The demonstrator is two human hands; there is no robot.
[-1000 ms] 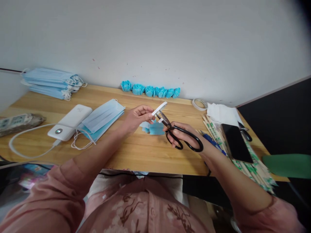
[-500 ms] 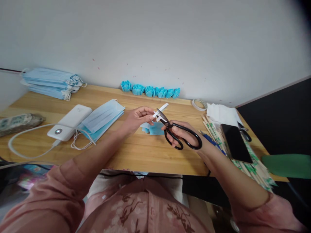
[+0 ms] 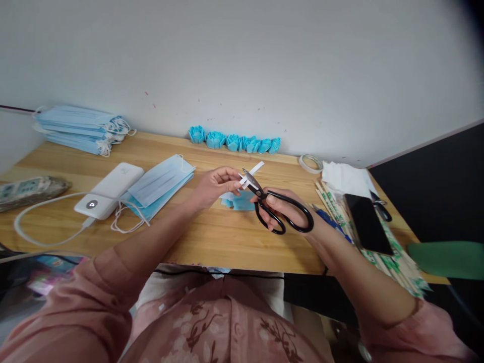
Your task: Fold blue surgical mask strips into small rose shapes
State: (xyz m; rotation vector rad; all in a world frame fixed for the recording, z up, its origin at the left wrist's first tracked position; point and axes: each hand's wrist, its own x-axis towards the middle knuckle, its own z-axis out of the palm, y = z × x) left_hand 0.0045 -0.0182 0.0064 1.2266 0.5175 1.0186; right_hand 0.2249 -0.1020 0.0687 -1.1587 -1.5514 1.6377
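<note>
My left hand pinches a narrow white strip between thumb and fingers; whether it is paper or fabric I cannot tell. Black-handled scissors are gripped in my right hand, with their blades pointing up and left at the strip beside my left fingertips. White material also shows along the blades. Below both hands, small light-blue cut pieces lie on the wooden table, partly hidden by the scissors.
Several blue folded flowers line the wall. On the left are stacked face masks, two or so loose masks and a cabled white power bank. Tape, white sheets, a phone and wrapped sticks lie right.
The scissor blades have come closer together around the white strip, and less white material shows along them. Both hands stay in nearly the same place.
</note>
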